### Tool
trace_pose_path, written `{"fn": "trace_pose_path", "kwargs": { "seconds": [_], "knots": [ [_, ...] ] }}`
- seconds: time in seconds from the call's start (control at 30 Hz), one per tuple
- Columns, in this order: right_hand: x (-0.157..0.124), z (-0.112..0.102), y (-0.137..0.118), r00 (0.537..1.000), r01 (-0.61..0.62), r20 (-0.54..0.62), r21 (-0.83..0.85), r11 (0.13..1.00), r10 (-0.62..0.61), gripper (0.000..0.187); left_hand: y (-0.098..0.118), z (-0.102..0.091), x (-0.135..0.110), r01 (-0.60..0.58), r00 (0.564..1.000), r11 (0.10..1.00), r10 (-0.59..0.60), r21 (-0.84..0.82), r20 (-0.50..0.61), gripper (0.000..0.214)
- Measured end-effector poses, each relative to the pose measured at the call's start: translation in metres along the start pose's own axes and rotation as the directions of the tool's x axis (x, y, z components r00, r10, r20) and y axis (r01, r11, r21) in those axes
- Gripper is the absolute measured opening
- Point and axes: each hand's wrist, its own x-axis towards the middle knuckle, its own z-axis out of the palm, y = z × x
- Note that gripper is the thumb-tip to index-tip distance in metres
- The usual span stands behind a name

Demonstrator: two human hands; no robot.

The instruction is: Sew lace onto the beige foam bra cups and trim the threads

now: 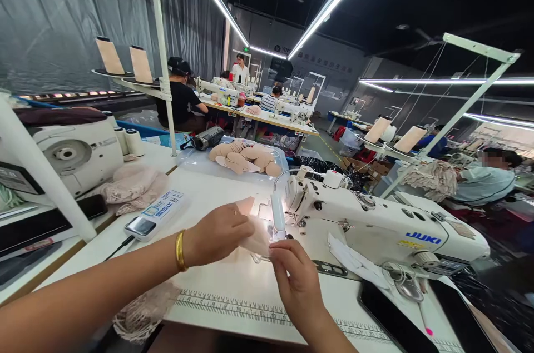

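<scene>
A piece of thin beige fabric [257, 238] is stretched between my two hands, just in front of the lit needle area of a white sewing machine [367, 219]. My left hand [219, 233], with a gold bangle at the wrist, grips the fabric's left side, its fingers curled over the cloth. At the lower right corner my right hand [296, 275] pinches the fabric between thumb and fingers. The machine's small lamp [277, 214] shines on the cloth from behind. Part of the fabric is hidden under my left fingers.
Beige cut pads [246, 157] lie on a clear plastic bin behind the table. A power bank [154, 217] and lace fabric [136, 186] are at left; more lace [144, 311] hangs at the front edge. A phone [392, 314] lies at right. Several people work at machines beyond.
</scene>
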Motion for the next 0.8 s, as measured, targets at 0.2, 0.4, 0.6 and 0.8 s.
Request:
{"fn": "trace_pose_path", "kwargs": {
  "seconds": [0.2, 0.4, 0.6, 0.8],
  "knots": [
    [0.009, 0.021, 0.073, 0.954, 0.161, 0.266, -0.067, 0.985, -0.138, 0.035, -0.008, 0.044, 0.004, -0.248, 0.961, 0.952, 0.218, 0.181, 0.172, 0.017],
    [0.001, 0.006, 0.104, 0.93, 0.177, 0.345, -0.129, 0.976, -0.123, 0.031, -0.024, 0.088, 0.024, -0.258, 0.96, 0.952, 0.234, 0.164, 0.152, 0.03],
    [-0.001, 0.002, 0.101, 0.958, 0.076, 0.286, -0.209, 0.975, -0.013, 0.029, -0.024, 0.101, 0.024, -0.206, 0.975, 0.968, 0.19, 0.143, 0.119, 0.03],
    [0.001, 0.003, 0.095, 0.948, 0.062, 0.317, -0.252, 0.966, 0.022, 0.021, -0.023, 0.103, 0.029, -0.214, 0.964, 0.97, 0.191, 0.117, 0.183, 0.027]
  ]
}}
